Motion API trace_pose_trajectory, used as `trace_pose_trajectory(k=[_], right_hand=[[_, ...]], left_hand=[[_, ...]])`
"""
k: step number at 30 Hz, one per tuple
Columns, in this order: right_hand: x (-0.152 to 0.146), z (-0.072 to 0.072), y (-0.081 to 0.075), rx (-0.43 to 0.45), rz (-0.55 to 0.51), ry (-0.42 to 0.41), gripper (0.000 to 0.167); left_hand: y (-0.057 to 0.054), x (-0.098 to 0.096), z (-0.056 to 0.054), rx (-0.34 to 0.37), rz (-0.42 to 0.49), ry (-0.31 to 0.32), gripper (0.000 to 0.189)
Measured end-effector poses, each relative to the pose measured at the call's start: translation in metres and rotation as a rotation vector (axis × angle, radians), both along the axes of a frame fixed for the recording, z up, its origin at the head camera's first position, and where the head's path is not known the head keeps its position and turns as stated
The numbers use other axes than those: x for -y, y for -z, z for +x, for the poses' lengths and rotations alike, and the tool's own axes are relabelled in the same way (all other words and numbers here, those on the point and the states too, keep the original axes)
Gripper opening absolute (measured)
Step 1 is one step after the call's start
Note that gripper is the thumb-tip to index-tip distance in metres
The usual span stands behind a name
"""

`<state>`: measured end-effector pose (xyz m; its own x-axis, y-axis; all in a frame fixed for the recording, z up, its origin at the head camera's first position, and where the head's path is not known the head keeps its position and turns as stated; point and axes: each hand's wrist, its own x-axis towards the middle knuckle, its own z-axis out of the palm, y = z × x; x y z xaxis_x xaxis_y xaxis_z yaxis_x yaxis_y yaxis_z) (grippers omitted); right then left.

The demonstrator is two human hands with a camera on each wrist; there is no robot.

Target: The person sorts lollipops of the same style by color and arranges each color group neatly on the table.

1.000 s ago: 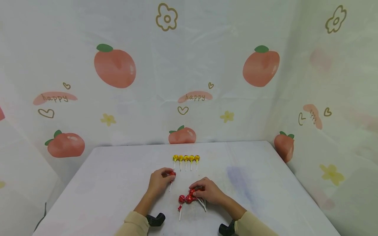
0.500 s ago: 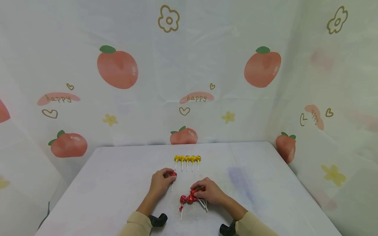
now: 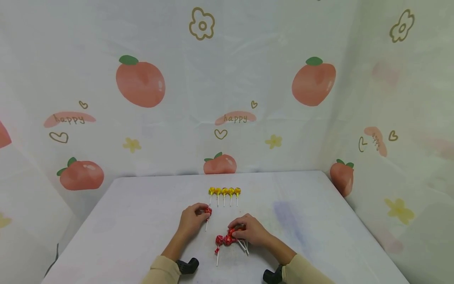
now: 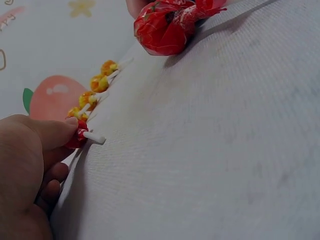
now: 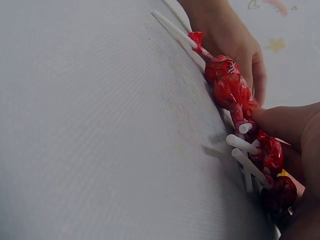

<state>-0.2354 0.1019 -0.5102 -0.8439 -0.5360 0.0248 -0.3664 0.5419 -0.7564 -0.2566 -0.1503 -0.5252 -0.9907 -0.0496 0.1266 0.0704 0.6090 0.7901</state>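
Observation:
In the head view my left hand point(image 3: 192, 219) pinches a red lollipop point(image 3: 208, 212) by its wrapped head, thumb on the near side, its white stick pointing toward me. It lies just in front of the leftmost yellow lollipop point(image 3: 211, 191) in a row of several. In the left wrist view, the thumb and fingers meet on the red wrapper point(image 4: 77, 137). My right hand point(image 3: 251, 230) is over a bunch of red lollipops point(image 5: 270, 155), thumb and fingers gripping one of them; the palm hides part of the bunch. At its left lies another red lollipop point(image 3: 219, 240), stick toward me.
A white cloth covers the table point(image 3: 142, 228). Behind it hangs a white curtain point(image 3: 170, 138) printed with peaches. Black wrist devices point(image 3: 188, 266) sit at both sleeve cuffs, near the front of the table.

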Motion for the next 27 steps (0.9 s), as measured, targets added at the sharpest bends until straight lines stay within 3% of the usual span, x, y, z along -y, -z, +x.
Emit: trace_pose_trajectory(k=[8, 15, 21, 27], right_hand=[[0.002, -0.001, 0.000, -0.007, 0.021, 0.014, 0.017], [0.004, -0.004, -0.005, 0.050, -0.030, 0.015, 0.020], [0.011, -0.010, -0.020, 0.093, -0.075, 0.035, 0.024], [0.022, -0.020, -0.038, 0.050, -0.121, 0.058, 0.024]], left_hand=[[-0.001, -0.002, 0.001, -0.013, -0.002, -0.009, 0.024], [0.001, 0.000, 0.000, 0.000, -0.012, -0.002, 0.024], [0.003, 0.000, -0.001, 0.010, -0.012, 0.009, 0.024], [0.002, 0.001, -0.001, -0.001, -0.019, 0.017, 0.023]])
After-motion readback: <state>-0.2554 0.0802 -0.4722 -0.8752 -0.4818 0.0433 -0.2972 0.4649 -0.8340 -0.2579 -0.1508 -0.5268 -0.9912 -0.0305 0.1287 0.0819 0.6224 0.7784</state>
